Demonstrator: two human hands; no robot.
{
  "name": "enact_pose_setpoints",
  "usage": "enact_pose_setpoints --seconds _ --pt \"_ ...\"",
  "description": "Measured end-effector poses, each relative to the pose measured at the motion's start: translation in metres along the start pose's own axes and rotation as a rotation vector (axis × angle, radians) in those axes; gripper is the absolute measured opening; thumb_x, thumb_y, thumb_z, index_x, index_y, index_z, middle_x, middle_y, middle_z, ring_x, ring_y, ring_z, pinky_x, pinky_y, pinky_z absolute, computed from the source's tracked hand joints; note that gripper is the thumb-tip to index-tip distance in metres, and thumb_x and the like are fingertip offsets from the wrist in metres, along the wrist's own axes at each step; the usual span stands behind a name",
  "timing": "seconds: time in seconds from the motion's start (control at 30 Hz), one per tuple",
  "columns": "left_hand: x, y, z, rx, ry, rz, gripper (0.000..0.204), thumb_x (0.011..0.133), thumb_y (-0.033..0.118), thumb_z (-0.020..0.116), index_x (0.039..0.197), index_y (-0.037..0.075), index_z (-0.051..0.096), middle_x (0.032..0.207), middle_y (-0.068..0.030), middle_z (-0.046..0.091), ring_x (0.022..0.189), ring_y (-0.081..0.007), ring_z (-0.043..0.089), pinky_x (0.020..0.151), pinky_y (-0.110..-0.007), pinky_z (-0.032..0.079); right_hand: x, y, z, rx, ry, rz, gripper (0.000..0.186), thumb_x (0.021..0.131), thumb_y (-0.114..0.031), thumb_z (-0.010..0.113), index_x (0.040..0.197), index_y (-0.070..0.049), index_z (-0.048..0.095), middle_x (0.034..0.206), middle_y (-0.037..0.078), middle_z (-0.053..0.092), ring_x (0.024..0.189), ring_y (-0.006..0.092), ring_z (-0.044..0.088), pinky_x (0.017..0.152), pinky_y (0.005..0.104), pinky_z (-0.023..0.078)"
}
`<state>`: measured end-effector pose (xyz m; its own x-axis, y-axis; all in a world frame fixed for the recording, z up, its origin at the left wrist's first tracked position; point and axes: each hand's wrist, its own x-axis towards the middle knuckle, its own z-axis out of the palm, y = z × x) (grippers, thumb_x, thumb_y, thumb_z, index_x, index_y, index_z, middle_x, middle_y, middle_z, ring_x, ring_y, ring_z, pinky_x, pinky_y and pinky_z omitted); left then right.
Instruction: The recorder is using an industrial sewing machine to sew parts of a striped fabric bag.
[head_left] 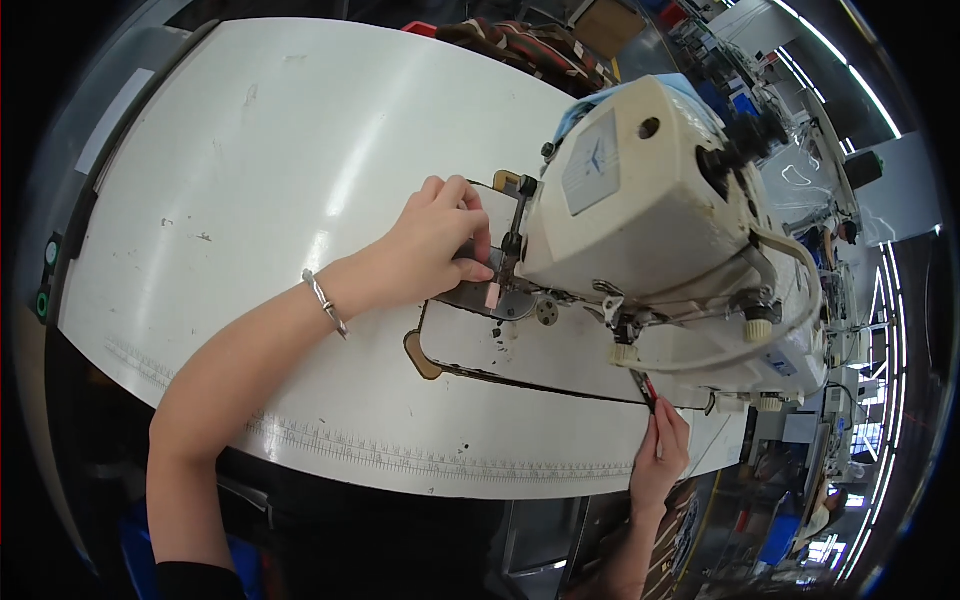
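A cream sewing machine stands on the right half of a white table. My left hand is at its needle area, fingers bent and the thumb close to the fingertips; what lies between them is hidden. Just below the thumb, on the dark metal plate, is a small pink piece. Lower right, my right hand is closed round a thin tool with a red part and a narrow metal end. The tool's tip points up at a pale knob on the machine; I cannot tell whether they touch.
A pale hose loops along the machine's right side. A printed ruler runs along the table's near edge. Patterned fabric lies beyond the far edge. Other people and workstations are visible far to the right.
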<state>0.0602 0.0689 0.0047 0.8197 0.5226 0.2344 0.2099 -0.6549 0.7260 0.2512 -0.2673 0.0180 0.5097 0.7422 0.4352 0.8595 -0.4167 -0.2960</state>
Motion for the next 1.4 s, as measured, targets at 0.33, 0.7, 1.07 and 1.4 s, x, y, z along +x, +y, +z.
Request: enact_pose_setpoints --seconds 0.33,0.7,1.07,1.4 --pt "0.045 -0.012 0.007 0.412 0.074 0.358 0.013 0.081 0.010 0.065 0.080 -0.001 0.057 0.090 -0.0103 0.057 0.091 -0.0253 0.057 0.077 -0.033 0.050 0.035 -0.070 0.027 -0.126 -0.063 -0.174 0.029 0.084 0.005 0.059 0.113 0.002 0.063 0.104 0.017 0.055 0.094 0.0295 0.055 0.078 0.0351 0.046" --pt "0.005 0.020 -0.032 -0.610 0.374 -0.134 0.014 0.093 0.008 0.052 0.106 0.003 0.051 0.095 -0.0045 0.055 0.082 -0.0142 0.055 0.072 -0.027 0.044 0.010 -0.101 0.033 0.253 -0.092 -0.274 0.037 0.078 0.003 0.068 0.114 -0.002 0.065 0.094 0.010 0.056 0.064 0.0195 0.056 0.056 0.0293 0.046" --pt "-0.146 0.140 -0.004 -1.795 0.580 -0.122 0.014 0.101 0.018 0.038 0.099 0.007 0.045 0.075 -0.0029 0.043 0.054 -0.0077 0.036 0.049 -0.021 0.030 -0.087 -0.269 0.060 1.822 -0.863 0.250 0.045 0.086 -0.013 0.068 0.125 0.002 0.049 0.119 0.006 0.058 0.116 0.0137 0.052 0.102 0.0303 0.039" --pt "-0.147 0.124 0.022 -0.968 0.588 0.047 0.013 0.097 0.008 0.040 0.086 0.003 0.047 0.068 -0.0013 0.030 0.063 -0.0106 0.030 0.061 -0.025 0.028 -0.117 -0.240 0.094 1.790 -0.565 -0.058 0.050 0.091 -0.031 0.062 0.129 -0.006 0.045 0.109 0.011 0.059 0.104 0.0186 0.057 0.085 0.0393 0.046"
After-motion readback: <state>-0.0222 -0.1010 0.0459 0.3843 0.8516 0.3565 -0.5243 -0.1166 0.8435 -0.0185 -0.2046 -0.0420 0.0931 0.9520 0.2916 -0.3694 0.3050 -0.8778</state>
